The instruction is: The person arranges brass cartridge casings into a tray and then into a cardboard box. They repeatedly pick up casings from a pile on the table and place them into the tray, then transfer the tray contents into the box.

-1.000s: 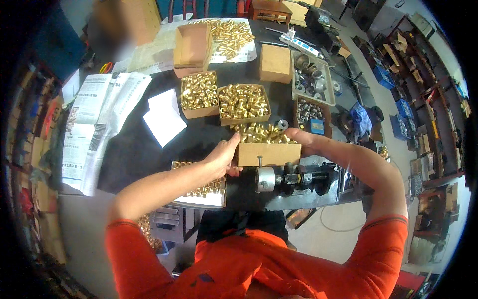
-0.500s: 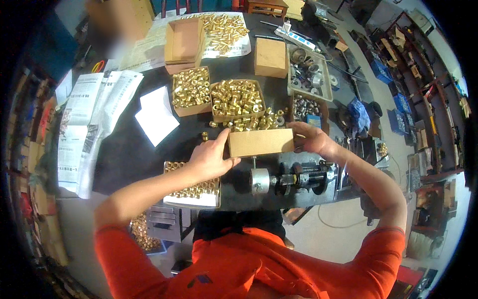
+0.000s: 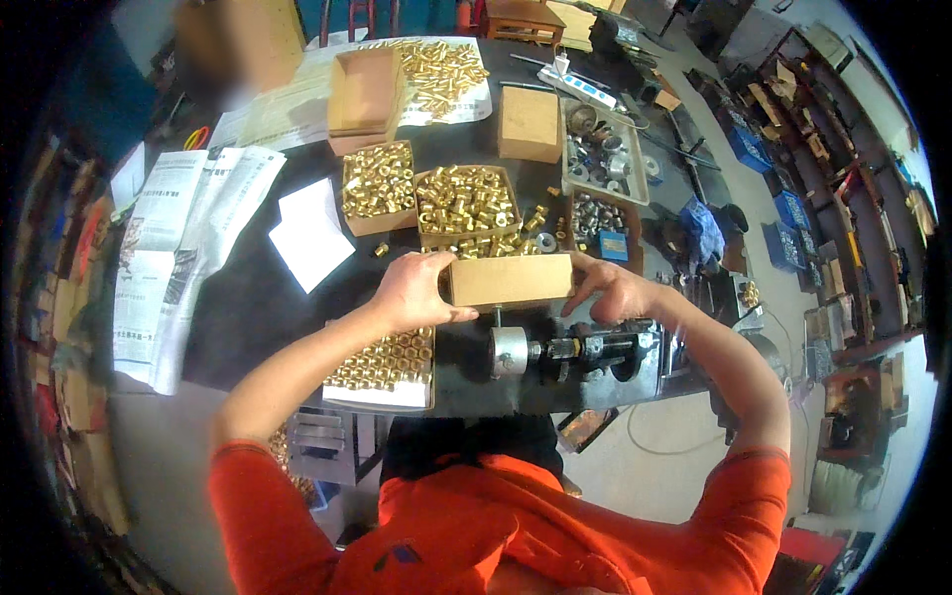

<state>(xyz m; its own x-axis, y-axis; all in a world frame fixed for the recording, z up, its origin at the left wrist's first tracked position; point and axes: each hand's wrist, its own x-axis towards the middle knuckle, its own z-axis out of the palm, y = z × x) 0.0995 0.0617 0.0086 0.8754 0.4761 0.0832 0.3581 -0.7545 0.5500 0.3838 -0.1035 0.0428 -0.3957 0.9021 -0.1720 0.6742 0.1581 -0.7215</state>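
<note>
Fittings (image 3: 536, 216) newly loose beyond box (image 3: 512, 282)

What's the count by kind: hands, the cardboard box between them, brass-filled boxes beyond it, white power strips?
Left hand and right hand: 2
Cardboard box between them: 1
Brass-filled left box and right box: 2
White power strip: 1
Total: 6

The left hand (image 3: 412, 290) and right hand (image 3: 620, 293) hold a cardboard box (image 3: 511, 281) at its two ends over the black worktop (image 3: 293, 319). Just beyond stands an open carton (image 3: 434, 241) of brass fittings (image 3: 468, 196); nearer the person are a metal fixture (image 3: 593, 347) and a shallow tray (image 3: 377, 400) of brass nuts (image 3: 395, 365).
</note>
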